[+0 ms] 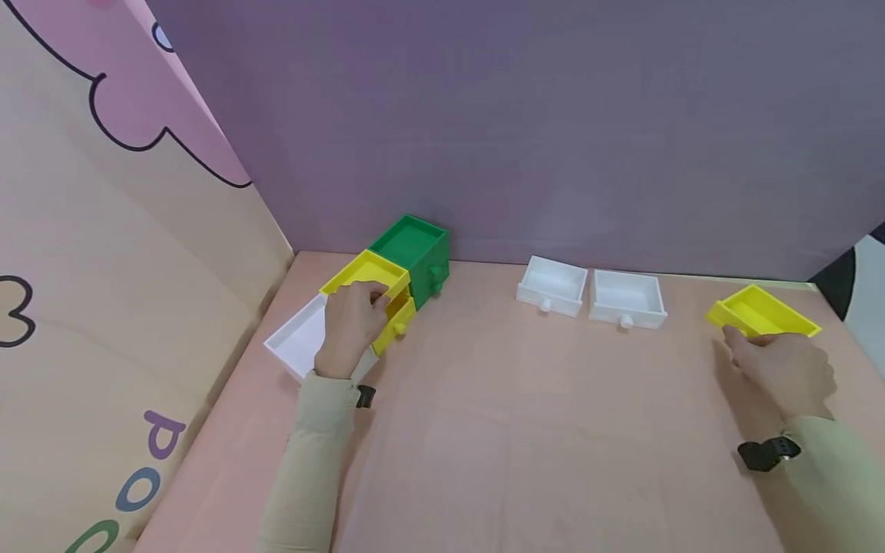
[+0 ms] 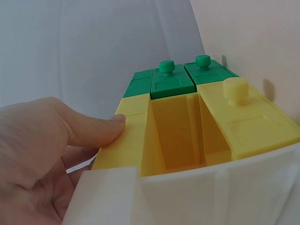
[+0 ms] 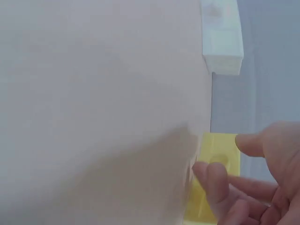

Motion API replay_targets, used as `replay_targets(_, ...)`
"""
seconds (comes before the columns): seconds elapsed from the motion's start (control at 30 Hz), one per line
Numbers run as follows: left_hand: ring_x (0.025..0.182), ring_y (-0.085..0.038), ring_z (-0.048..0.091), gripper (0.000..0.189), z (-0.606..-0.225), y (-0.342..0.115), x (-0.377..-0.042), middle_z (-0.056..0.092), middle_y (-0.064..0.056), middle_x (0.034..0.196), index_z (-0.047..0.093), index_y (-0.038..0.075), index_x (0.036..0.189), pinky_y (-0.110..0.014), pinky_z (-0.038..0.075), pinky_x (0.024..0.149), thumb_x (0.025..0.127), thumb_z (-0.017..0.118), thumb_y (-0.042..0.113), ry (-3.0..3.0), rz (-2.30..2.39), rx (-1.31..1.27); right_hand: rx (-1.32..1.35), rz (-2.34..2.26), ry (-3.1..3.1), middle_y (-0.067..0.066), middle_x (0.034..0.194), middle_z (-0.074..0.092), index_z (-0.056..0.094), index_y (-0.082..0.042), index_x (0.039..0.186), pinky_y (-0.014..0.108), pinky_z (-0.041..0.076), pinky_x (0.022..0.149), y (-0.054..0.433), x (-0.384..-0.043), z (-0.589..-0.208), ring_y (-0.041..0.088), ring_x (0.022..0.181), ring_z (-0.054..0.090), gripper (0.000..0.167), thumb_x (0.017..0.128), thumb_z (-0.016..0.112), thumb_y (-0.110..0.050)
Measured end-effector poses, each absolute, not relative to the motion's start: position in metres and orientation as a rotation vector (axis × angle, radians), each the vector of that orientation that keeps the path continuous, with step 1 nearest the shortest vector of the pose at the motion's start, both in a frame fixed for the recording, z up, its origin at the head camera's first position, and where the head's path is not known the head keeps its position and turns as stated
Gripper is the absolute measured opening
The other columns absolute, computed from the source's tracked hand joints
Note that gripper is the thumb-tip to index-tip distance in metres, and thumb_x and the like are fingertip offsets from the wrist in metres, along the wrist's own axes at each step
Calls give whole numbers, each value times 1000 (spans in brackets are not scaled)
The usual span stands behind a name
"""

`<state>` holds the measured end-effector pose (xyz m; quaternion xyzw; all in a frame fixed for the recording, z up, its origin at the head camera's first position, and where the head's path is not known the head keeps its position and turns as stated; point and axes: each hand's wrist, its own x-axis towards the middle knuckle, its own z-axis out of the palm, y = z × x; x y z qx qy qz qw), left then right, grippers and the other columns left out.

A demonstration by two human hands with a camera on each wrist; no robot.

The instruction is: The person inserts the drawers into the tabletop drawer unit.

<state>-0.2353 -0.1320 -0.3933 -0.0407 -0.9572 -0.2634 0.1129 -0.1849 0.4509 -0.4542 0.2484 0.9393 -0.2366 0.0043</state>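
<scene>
On the left of the table, a green drawer cabinet [image 1: 413, 244], a yellow drawer cabinet [image 1: 369, 269] and a white drawer cabinet [image 1: 293, 338] stand in a slanting row. My left hand [image 1: 351, 326] grips the yellow cabinet's top front rim, thumb on the front and fingers behind the rim. In the left wrist view, the yellow cabinet has an empty slot [image 2: 176, 131] beside a fitted drawer with a knob [image 2: 236, 90]. At the far right, my right hand [image 1: 784, 369] is at the front of a loose yellow drawer [image 1: 764, 311], its thumb and fingers spread around the knob [image 3: 219, 160].
Two loose white drawers, one on the left [image 1: 551, 284] and one on the right [image 1: 628, 299], lie near the back edge with their knobs facing me. A grey-purple wall [image 1: 539, 138] rises behind the table [image 1: 525, 430]. A printed wall panel [image 1: 104, 269] borders the left side.
</scene>
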Motion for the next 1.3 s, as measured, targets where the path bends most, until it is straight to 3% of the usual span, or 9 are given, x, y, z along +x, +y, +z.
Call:
replay_targets(0.23,87,-34,75,22,-393,-128,-236,82,-17,106,80,0,118,-43,61,78,101,71,12,-2825,-775,-127,1031,-719,2775,43,126,38,36,22,133,65,34,99,450,-206,-453,55,112,36,85,105,43,-59)
replay_targets(0.47,84,-32,75,21,-394,-128,-236,82,-16,104,81,1,116,-43,60,74,101,70,11,-2797,-779,-149,1099,-841,2756,39,123,45,45,16,117,66,35,107,453,-208,-457,53,114,39,59,104,47,-42)
replay_targets(0.6,84,-33,75,22,-394,-129,-237,82,-16,105,81,0,118,-42,60,73,101,70,12,-2799,-783,-149,1089,-1109,2779,39,137,47,44,19,133,67,34,121,456,-198,-463,53,123,40,63,103,55,-36)
replay_targets(0.67,83,-32,75,22,-394,-130,-237,82,-16,104,81,0,118,-41,60,72,101,71,11,-2797,-779,-152,1122,-1184,2765,35,140,50,43,17,143,63,35,125,459,-197,-466,48,122,43,67,103,56,-35)
replay_targets(0.77,80,-32,75,22,-394,-131,-238,82,-16,103,81,1,117,-40,59,69,101,71,11,-2794,-773,-156,1183,-1226,2720,16,117,65,47,11,151,44,48,120,464,-200,-468,21,97,65,69,105,55,-40)
replay_targets(0.87,80,-31,75,22,-394,-131,-238,82,-16,103,81,1,117,-40,59,69,101,71,12,-2794,-769,-155,1234,-1270,2685,-5,100,58,49,4,155,35,53,112,467,-200,-468,-3,68,56,69,106,53,-44)
replay_targets(1.07,84,-33,74,23,-393,-130,-236,82,-16,106,80,0,119,-42,60,75,102,71,13,-2814,-782,-120,1260,-1312,2681,3,114,55,47,1,157,41,43,121,461,-198,-462,27,120,49,68,107,52,-44)
replay_targets(1.2,83,-33,73,23,-392,-131,-235,82,-17,105,80,0,119,-41,59,75,102,71,13,-2814,-788,-116,1201,-1297,2702,-18,81,53,49,0,156,14,59,87,460,-195,-456,6,83,65,66,108,52,-44)
replay_targets(1.3,81,-32,73,22,-392,-132,-235,82,-16,104,81,0,117,-41,58,73,101,71,12,-2809,-783,-117,1148,-1316,2700,-28,63,45,48,2,156,8,49,56,458,-195,-451,-6,52,59,66,108,52,-43)
